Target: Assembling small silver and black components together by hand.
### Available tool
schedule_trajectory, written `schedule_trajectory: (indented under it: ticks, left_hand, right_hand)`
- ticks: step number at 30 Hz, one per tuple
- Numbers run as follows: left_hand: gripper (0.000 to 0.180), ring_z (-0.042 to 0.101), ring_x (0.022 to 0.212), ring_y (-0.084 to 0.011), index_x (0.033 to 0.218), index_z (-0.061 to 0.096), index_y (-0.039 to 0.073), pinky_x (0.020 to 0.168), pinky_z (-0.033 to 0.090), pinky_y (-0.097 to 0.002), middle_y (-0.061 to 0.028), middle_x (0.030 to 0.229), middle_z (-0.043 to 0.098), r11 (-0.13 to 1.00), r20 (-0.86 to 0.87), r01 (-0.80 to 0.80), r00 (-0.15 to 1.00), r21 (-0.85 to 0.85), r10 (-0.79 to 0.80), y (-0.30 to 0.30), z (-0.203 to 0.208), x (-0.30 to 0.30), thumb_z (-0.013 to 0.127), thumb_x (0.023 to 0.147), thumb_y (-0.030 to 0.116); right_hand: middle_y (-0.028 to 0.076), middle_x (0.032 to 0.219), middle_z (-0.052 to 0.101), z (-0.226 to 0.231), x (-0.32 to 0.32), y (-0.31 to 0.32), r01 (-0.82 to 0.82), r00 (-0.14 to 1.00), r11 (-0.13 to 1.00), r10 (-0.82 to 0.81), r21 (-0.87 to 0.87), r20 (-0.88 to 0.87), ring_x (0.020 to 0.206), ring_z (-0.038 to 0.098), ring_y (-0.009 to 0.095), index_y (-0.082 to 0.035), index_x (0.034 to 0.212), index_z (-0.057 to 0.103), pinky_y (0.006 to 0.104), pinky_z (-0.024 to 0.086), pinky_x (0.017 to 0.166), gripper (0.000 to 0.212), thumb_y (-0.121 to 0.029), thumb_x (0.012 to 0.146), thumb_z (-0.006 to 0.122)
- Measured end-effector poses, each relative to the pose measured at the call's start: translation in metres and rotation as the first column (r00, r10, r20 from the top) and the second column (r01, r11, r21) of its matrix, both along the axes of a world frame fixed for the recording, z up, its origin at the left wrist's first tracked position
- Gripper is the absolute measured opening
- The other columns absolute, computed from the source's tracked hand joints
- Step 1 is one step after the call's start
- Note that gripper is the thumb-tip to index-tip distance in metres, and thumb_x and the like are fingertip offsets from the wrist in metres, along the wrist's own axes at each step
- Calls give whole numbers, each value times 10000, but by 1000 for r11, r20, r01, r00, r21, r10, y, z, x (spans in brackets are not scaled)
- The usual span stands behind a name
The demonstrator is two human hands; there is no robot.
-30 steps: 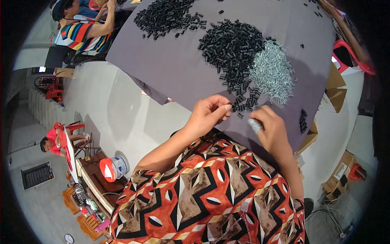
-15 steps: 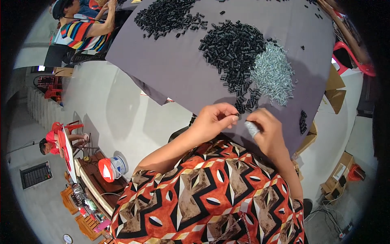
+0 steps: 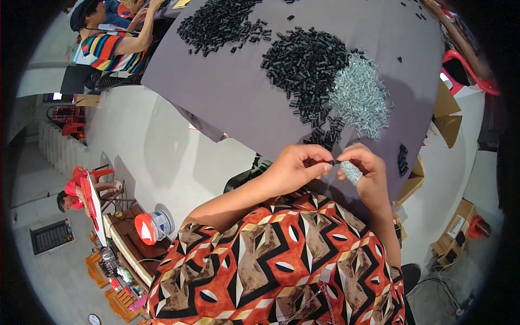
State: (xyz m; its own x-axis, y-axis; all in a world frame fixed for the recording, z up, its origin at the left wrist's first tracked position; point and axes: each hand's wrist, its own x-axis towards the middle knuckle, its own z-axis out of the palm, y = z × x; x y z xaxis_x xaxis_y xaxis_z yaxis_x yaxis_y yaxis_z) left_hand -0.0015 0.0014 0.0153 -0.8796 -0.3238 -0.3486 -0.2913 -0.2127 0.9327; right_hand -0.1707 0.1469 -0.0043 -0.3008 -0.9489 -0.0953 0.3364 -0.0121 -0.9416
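Between the fingertips of my left hand (image 3: 303, 164) is a small black plastic cylinder (image 3: 334, 162), gripped in a pinch. My right hand (image 3: 368, 170) is closed too, its fingertips meeting the cylinder's right end; whatever they pinch is too small to make out. A silvery wrapping (image 3: 351, 172) covers one digit of that hand, seemingly the thumb. Just beyond my hands, a heap of black cylinders (image 3: 306, 67) trails down the grey-purple tablecloth (image 3: 227, 86). Touching its right side is a pile of small shiny metal pieces (image 3: 360, 97), like screws.
Another black heap (image 3: 216, 27) lies at the far left of the table, and a small black cluster (image 3: 403, 160) near its right edge. A person in a striped shirt (image 3: 114, 51) works at far left. Cardboard boxes (image 3: 447, 119) stand at the right; a white bucket (image 3: 154, 226) sits lower left.
My hands have come together: the right fingertips, apart from the black cylinder before, now meet it. My left hand has shifted slightly right, and the whole view has moved a little.
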Motion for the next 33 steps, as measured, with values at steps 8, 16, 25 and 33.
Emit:
schedule_trajectory:
  ticks: [8, 16, 25, 33]
  left_hand:
    - [175, 638, 802, -61, 1138, 684, 7, 736, 538, -226, -10, 919, 703, 999, 11, 13, 1000, 43, -13, 1, 1, -5, 636, 1000, 103]
    - [219, 626, 572, -128, 994, 699, -37, 532, 507, -244, -87, 758, 681, 649, 56, 52, 988, 759, -144, -16, -13, -9, 709, 933, 174]
    - [150, 631, 617, -78, 994, 721, 15, 568, 492, -201, -44, 765, 702, 862, 21, 33, 998, 506, -51, -13, -15, -18, 692, 947, 154]
    - [130, 630, 637, -69, 1028, 727, 27, 587, 497, -208, -33, 776, 702, 926, -61, 22, 998, 377, 1, -8, -11, -14, 678, 963, 128]
  right_hand:
    - [68, 966, 644, 11, -5, -4, -19, 914, 1000, 9, -22, -406, 839, 625, 135, -5, 982, 695, 252, 488, 720, 261, 106, 748, 662]
    - [98, 960, 677, 26, -20, -6, -150, 860, 982, 71, -118, -506, 838, 656, 189, -7, 958, 706, 269, 498, 714, 348, 134, 663, 587]
    - [96, 1003, 682, 29, -26, -5, -135, 830, 987, 68, -83, -553, 875, 669, 166, -35, 1113, 703, 296, 535, 754, 380, 96, 760, 655]
    - [90, 1153, 673, 14, -19, 2, -78, 997, 993, 78, -91, 0, 960, 660, 153, -14, 1304, 605, 310, 539, 852, 436, 43, 877, 676]
